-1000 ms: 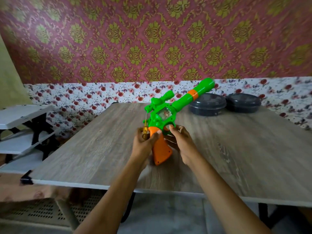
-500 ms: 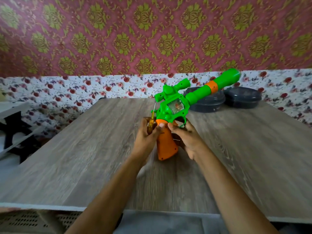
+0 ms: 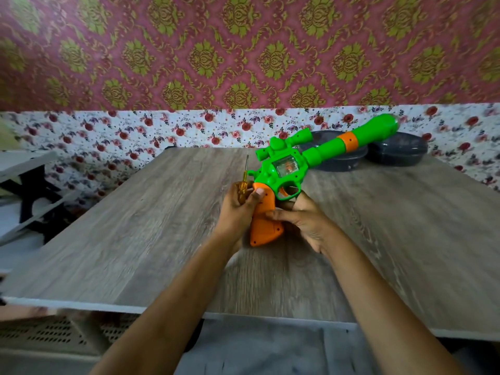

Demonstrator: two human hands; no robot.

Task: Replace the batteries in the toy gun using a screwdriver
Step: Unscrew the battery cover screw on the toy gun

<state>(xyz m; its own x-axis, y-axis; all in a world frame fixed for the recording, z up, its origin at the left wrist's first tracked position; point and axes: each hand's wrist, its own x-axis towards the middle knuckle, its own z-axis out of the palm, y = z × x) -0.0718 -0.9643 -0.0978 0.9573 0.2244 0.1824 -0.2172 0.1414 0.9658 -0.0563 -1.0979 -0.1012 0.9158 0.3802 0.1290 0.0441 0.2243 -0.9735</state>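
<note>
A: Where's the toy gun (image 3: pixel 286 171)?

B: Over the counter (image 3: pixel 135 239), barrel slanting up to the right. I can't tell whether the butt touches the top.

A: And the hands?

B: The left hand (image 3: pixel 235 215) is curled round the screwdriver (image 3: pixel 241 188), shaft pointing up, thumb pressed on the orange grip (image 3: pixel 263 220). The right hand (image 3: pixel 305 223) wraps the grip from the other side.

A: Which step, then?

B: Getting set to open the battery cover, I'd say; nothing looks unscrewed yet.

A: Next?

B: Probably find the screw on the grip, turn the tip down onto it, and steady the gun with the right hand
</note>
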